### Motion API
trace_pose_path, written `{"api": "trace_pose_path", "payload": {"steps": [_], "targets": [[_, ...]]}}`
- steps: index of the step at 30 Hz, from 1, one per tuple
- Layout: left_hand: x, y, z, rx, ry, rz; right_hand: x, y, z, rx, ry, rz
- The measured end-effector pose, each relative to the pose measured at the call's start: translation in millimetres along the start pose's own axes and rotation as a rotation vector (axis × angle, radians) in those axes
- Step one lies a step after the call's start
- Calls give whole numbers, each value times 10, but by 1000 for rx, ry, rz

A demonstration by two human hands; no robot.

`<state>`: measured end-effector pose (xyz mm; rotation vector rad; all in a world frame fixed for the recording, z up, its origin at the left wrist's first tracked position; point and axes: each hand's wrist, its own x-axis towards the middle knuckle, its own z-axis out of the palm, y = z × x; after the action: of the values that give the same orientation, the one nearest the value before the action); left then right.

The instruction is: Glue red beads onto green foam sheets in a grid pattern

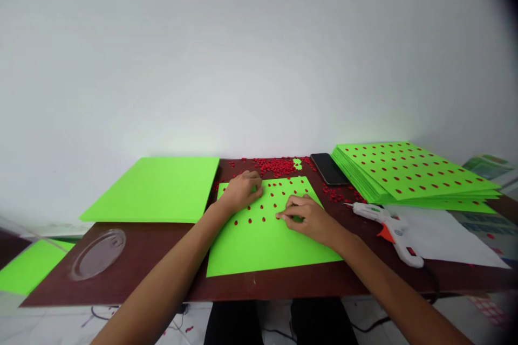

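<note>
A bright green sheet lies before me on the dark wooden table, with rows of small red teardrop-shaped pieces across its upper part. My right hand rests over the sheet's right side, thumb and forefinger pinched on a small red piece at the right end of the lowest row. Near the sheet's upper left, my left hand is curled with thumb and fingertips close together; whatever it may hold is hidden. Behind the sheet is a heap of loose red pieces with small green scraps on it.
Plain green sheets are stacked at left, near a clear plastic lid. At right stand a stack of red-dotted green sheets, a black phone, a white glue gun with a cable, and white paper. A wall rises behind.
</note>
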<state>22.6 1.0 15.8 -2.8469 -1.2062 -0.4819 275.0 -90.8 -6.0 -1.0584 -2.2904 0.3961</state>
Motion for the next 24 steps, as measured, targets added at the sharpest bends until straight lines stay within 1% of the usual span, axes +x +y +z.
{"api": "trace_pose_path", "payload": {"steps": [3,8,12,17,19,20,21,23,24], "targets": [[0,-6,12,-4,0,-5,7,-59,-8,-69,-6,-7],[-6,-24,25,-17,-2,-6,29,-104,5,-178,-18,-60],[-8,-32,32,-26,-3,-10,26,-110,14,-208,-18,-92],[-4,-20,27,-29,-2,-14,47,-135,76,-252,-31,-136],[-4,-17,20,-33,-2,-12,53,-157,52,-250,-29,-138],[-5,-17,18,-36,-2,-10,40,-169,7,-232,-10,-134],[-7,-20,16,-41,-3,-9,6,-178,-64,-205,35,-114],[-12,-28,14,-51,-3,-8,-146,-175,-275,-164,215,1],[-14,-33,15,-56,-3,-8,-272,-157,-401,-168,356,121]]}}
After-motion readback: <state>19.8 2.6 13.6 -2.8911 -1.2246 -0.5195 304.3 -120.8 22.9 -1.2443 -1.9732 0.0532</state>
